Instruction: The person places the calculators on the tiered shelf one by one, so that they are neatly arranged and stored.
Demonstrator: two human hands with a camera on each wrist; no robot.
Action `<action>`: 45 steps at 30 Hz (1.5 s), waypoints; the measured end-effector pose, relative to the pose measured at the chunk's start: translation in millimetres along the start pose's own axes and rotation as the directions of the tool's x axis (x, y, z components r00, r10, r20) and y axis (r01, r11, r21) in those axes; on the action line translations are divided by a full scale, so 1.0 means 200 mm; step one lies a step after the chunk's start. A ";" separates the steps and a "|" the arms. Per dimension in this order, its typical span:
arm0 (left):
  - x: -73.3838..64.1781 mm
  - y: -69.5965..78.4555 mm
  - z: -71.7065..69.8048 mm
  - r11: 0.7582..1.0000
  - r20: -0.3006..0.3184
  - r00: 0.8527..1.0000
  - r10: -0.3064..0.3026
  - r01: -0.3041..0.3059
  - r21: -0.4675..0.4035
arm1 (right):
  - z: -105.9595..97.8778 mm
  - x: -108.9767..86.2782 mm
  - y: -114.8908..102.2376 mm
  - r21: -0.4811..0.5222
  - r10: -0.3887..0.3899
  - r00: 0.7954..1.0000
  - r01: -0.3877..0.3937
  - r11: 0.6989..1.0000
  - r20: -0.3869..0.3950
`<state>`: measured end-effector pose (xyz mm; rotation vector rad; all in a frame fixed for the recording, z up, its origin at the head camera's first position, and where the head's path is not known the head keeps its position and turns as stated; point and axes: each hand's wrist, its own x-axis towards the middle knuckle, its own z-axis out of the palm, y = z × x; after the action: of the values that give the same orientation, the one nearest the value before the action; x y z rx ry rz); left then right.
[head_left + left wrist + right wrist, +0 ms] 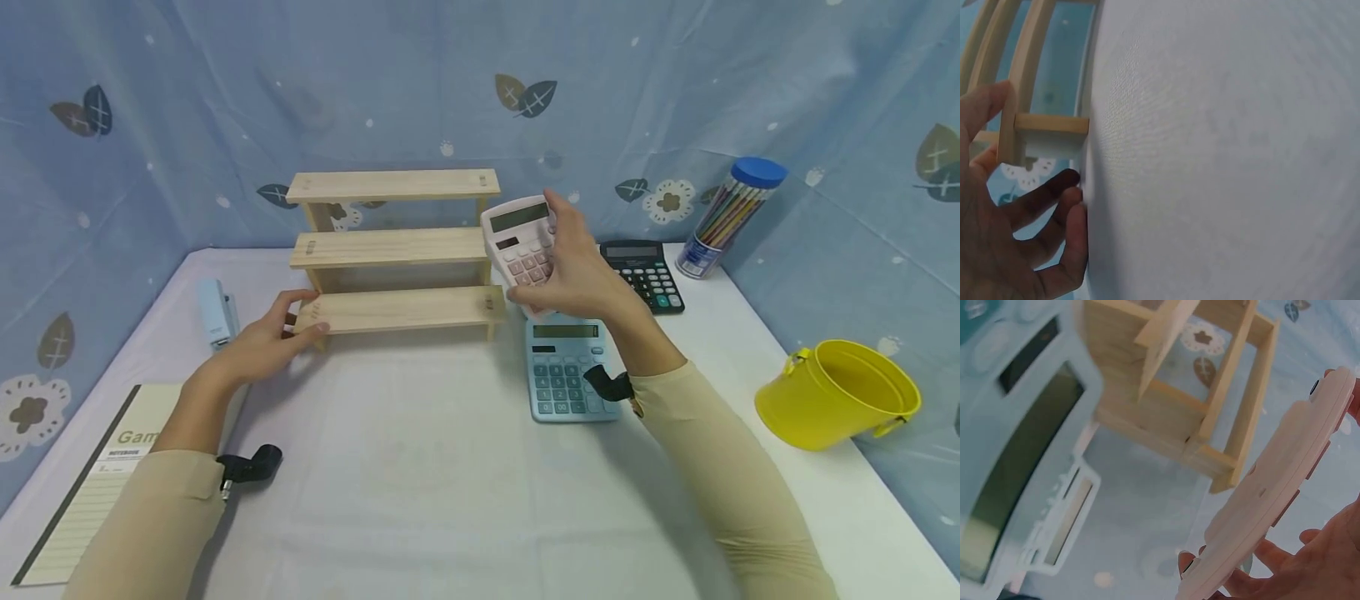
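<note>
My right hand (pixel 581 271) grips a pale pink calculator (pixel 517 237) by its edges, in the air beside the right end of a three-tier wooden shelf (pixel 397 308). The right wrist view catches the pink calculator (pixel 1272 487) edge-on, with fingertips on its rim. At the shelf's left end, my left hand (pixel 262 342) pinches the lowest board between thumb and index finger. Its other fingers curl loosely beside the shelf (pixel 1047 124) in the left wrist view. A light blue calculator (pixel 566 375) lies on the table below the right hand.
Behind the right hand lies a black calculator (pixel 648 279), partly hidden. A blue-lidded jar of pencils (pixel 727 221) and a yellow bucket (pixel 817 400) stand at the right. On the left are a light blue stapler (pixel 216 312) and a notebook (pixel 90 500), partly under the left arm.
</note>
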<state>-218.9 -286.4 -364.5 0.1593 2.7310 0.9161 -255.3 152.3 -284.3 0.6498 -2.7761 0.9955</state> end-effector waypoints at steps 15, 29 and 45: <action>0.02 0.05 0.01 0.993 0.050 0.998 -0.044 0.049 -0.105 | 0.07 0.22 -0.13 -0.036 -0.049 0.999 0.049 0.998 -0.005; 0.02 0.01 0.01 0.993 0.060 0.997 -0.044 0.050 -0.107 | 0.14 0.37 -0.24 -0.086 -0.006 1.000 0.007 0.996 0.008; 0.01 -0.01 0.03 0.991 0.040 0.999 -0.007 0.013 -0.130 | 0.25 0.57 -0.50 -0.209 0.068 0.998 -0.068 0.976 -0.010</action>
<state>-219.1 -284.2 -370.4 0.1373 2.6232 1.0732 -312.6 11.0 -236.2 0.5263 -2.8650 0.6999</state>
